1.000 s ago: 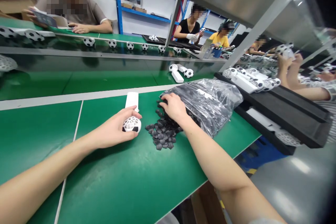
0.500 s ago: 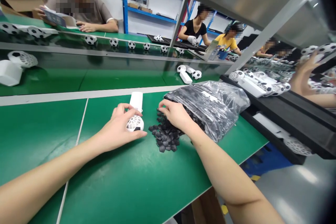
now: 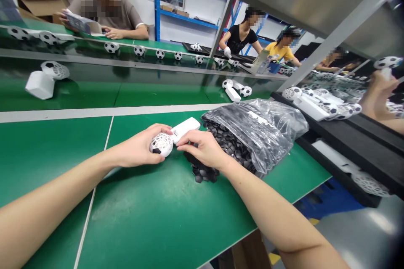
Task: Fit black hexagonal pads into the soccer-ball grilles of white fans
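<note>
My left hand (image 3: 139, 148) is wrapped round the ball-shaped head of a white football-shaped device (image 3: 162, 144), its thumb below and fingers above. Open white lattice and a black patch show on the ball. Its white handle (image 3: 186, 128) points up and right. Just right of the ball, my right hand (image 3: 202, 147) has thumb and forefinger pinched; whatever lies between the tips is too small to make out. Beneath and beside that hand is a pile of small black pentagon pieces (image 3: 205, 173), spilling from a clear plastic bag (image 3: 268, 128).
Beyond the green table (image 3: 135, 227) runs a green conveyor (image 3: 142, 88) with several football-shaped devices. More lie in black trays (image 3: 328, 128) at right. Co-workers sit across the line; another person's hand (image 3: 377, 92) holds a device at far right. A slanted metal post (image 3: 341, 29) stands at right.
My right hand has moved left from the black pieces to beside the ball. The device has turned, so its handle now leans right. The devices on the conveyor appear farther right as the view shifts.
</note>
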Available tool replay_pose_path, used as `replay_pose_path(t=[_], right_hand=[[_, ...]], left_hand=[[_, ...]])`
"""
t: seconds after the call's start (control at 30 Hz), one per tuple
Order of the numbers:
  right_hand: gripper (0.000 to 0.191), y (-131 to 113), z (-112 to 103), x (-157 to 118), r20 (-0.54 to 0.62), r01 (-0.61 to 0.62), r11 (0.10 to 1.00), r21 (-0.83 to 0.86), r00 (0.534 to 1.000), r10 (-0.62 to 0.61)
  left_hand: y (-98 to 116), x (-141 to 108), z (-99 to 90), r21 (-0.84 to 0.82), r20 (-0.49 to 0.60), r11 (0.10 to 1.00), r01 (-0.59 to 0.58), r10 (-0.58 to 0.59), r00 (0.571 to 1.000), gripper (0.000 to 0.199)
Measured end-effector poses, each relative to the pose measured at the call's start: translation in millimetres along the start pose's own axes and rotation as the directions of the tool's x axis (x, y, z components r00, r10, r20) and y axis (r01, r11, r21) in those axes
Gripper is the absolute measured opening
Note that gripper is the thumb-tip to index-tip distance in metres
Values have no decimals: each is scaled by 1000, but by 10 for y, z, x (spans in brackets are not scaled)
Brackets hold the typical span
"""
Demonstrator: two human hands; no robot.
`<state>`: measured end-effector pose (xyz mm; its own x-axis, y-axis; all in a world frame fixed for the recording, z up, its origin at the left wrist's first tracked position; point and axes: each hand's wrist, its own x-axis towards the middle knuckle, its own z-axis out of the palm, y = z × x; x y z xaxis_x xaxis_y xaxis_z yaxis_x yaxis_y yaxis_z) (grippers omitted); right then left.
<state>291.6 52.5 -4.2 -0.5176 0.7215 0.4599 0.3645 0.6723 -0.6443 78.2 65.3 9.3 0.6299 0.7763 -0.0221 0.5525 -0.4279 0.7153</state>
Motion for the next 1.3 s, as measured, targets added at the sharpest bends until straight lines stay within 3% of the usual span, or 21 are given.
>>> replay_pose_path(t=[0.13,0.23,0.4,0.53,0.63,0.77,0.97,1.1,1.2,1.3], right_hand=[[18,5,68,16,46,134,991,13,990,-135],[17,19,109,53,26,161,986,45,986,-162],[18,80,130,104,11,81,993,85,997,-82],[16,149,122,101,53,-19,999,47,998,17],[15,173,100,102,4,-40,999,11,999,40],[15,153,38,80,-90,-53,994,-99,995,44],[22,411,-8,-48,-50,-104,926,-362,994,92],[28,682,-27,-116,-35,-97,883,-459,995,90],[30,761,-55,-125,-50,-73,874,-481,997,56],[27,650,-80,-128,-94,-106,883,-458,993,71]], left_hand=[[-17,12,32,-31,0,999,16,-16,1000,53],[-11,37,86,-25,-72,1000,-12,10,997,49],[30,69,183,-33,-210,998,-52,44,977,32],[46,42,275,-77,-265,995,-65,43,963,35],[31,45,287,-45,-327,997,-57,39,944,40],[-101,188,20,39,-433,999,20,-1,901,44],[-712,521,-709,53,-648,963,262,-167,743,37],[-946,446,-850,-21,-696,938,345,-261,668,47],[-873,291,-776,-60,-694,956,288,-248,676,46],[-671,208,-590,-110,-637,980,164,-196,746,38]])
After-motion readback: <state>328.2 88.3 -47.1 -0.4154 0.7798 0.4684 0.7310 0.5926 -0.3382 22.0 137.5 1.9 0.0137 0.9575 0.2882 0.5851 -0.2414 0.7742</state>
